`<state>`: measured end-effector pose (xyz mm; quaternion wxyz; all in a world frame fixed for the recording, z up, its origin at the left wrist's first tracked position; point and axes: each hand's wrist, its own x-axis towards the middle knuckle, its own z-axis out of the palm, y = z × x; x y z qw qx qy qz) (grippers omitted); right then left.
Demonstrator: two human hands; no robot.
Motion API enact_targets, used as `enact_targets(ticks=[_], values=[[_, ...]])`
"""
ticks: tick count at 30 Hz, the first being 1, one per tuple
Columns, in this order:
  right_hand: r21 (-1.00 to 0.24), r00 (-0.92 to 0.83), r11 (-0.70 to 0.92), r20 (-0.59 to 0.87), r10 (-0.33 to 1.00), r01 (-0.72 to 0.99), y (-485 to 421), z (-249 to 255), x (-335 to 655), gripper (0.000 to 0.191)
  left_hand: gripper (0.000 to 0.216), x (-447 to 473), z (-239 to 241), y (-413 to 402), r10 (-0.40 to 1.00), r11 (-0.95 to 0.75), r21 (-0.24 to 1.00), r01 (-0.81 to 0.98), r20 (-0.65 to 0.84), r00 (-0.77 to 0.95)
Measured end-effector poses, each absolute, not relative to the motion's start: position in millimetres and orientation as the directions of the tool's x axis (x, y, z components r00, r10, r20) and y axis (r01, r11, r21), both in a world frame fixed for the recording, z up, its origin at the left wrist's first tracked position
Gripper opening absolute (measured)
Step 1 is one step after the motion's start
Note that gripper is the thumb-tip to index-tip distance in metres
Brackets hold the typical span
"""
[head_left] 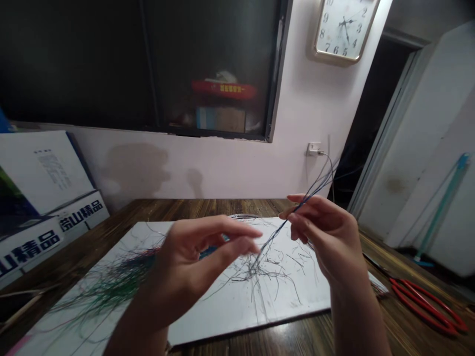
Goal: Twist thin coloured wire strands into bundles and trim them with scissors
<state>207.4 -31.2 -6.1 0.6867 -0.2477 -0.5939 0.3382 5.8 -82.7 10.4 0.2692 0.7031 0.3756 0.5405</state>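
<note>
A thin bundle of dark blue wires (281, 226) slants up to the right, its upper ends fanning out in front of the wall. My right hand (326, 232) pinches this bundle between thumb and fingertips. At the bundle's lower end is my left hand (208, 257), thumb and index fingertip nearly together; whether a wire lies between them is hidden. Beneath both hands, a white board (222, 316) carries loose dark wire pieces (274, 272). Partly behind my left forearm lies a tangle of green wires (115, 289), with red and blue strands among them.
The board rests on a dark wooden table (297, 336). Red-handled scissors (426, 304) lie at the right. Boxes with printed lettering (83, 215) stand at the left. Behind are a window (208, 49), a wall clock (345, 29) and a socket (313, 148) with a plugged cable.
</note>
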Motion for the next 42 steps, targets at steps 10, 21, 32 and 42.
enact_targets(ticks=[10, 21, 32, 42], values=[[-0.779, -0.018, 0.562, 0.589, 0.808, -0.278, -34, -7, 200, 0.027, 0.025, 37, 3, -59, 0.869, -0.473, 0.838, 0.271, 0.393, 0.3], [-0.838, -0.4, 0.398, 0.532, 0.746, -0.373, -36, -10, 199, 0.022, 0.013, 42, 5, -61, 0.827, -0.296, 0.93, -0.219, 0.364, 0.427], [-0.825, -0.342, 0.317, 0.5, 0.796, -0.468, -34, -14, 194, 0.012, 0.01, 47, 2, -57, 0.848, -0.309, 0.928, -0.211, 0.369, 0.381], [-0.831, -0.24, 0.355, 0.483, 0.842, -0.428, -37, -11, 195, 0.015, 0.007, 43, 3, -57, 0.875, -0.321, 0.936, -0.147, 0.352, 0.333]])
